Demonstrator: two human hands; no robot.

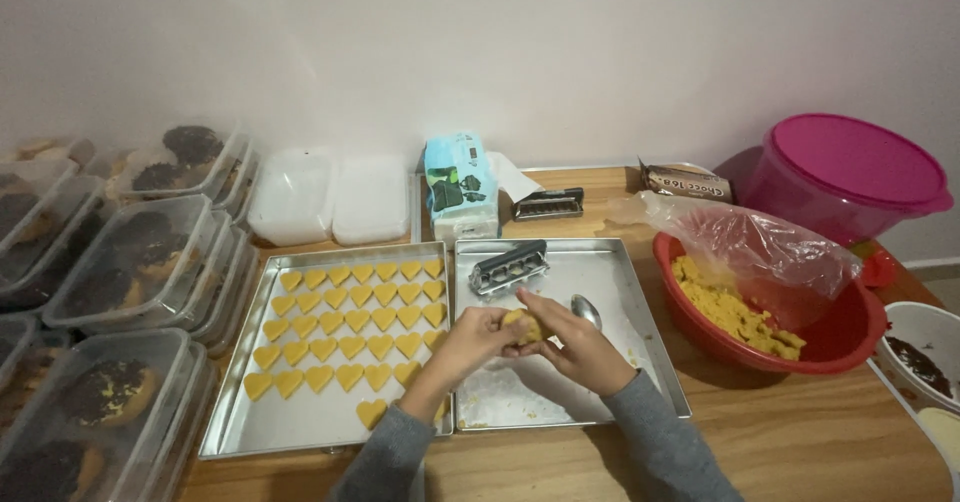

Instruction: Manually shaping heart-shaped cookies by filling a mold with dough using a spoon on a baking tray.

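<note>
Both hands, left hand (pixel 478 340) and right hand (pixel 575 347), had fingers clamped on a dough lump (pixel 523 325), held above the right tray (pixel 640 362) so crumbs landed there, beside heart cookies (pixel 350 322).

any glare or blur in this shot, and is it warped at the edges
Head view: soft, even light, with dull sheen on the right metal tray and the spoon; the hands and dough lump look slightly soft; the stacked clear containers at the left edge stretch and curve from wide-angle distortion.
</note>
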